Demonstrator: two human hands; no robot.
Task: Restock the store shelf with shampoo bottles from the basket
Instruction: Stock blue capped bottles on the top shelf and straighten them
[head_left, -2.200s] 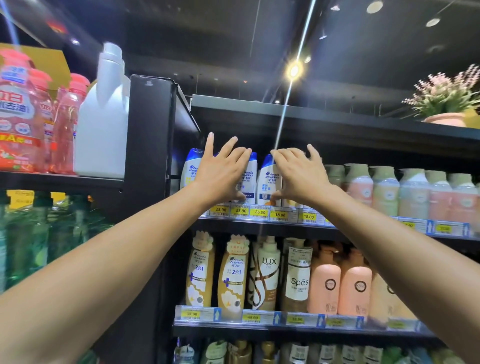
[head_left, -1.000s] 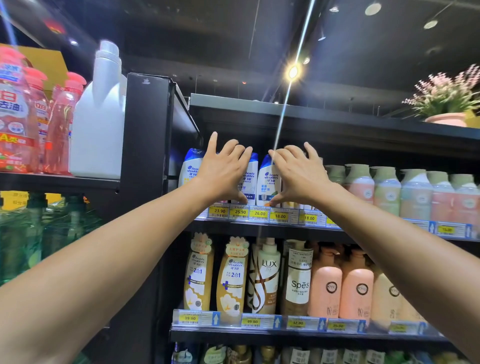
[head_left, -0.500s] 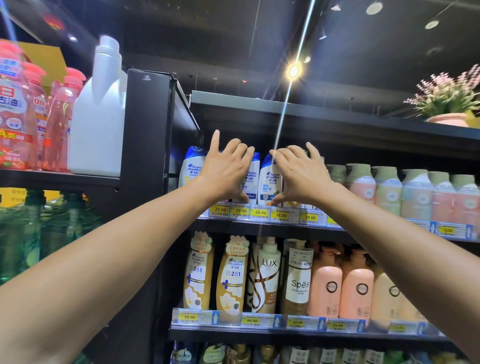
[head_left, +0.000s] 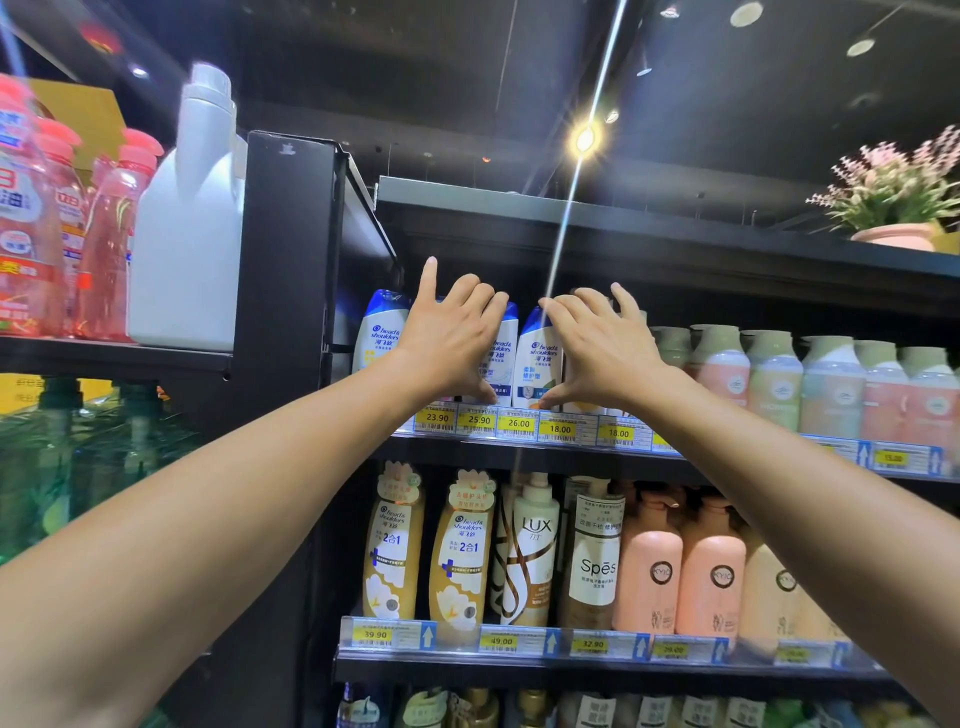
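White-and-blue shampoo bottles stand in a row on the upper shelf (head_left: 519, 441). One bottle (head_left: 382, 332) is at the far left and another (head_left: 537, 358) shows between my hands. My left hand (head_left: 452, 338) lies flat against the bottle fronts, its fingers spread over the caps and its thumb down near the price strip. My right hand (head_left: 597, 353) rests the same way on the bottles just to the right, hiding them. A further bottle (head_left: 506, 353) shows partly past my left hand. The basket is out of view.
Pastel pink and green bottles (head_left: 779, 379) fill the same shelf to the right. Gold, Lux, Spes and pink pump bottles (head_left: 535, 551) stand on the shelf below. A black upright (head_left: 285, 260) borders the left, with a white jug (head_left: 187, 234) beyond. A potted plant (head_left: 893, 208) sits on top.
Both hands stay against the same bottles and have hardly moved. The view has only drifted slightly.
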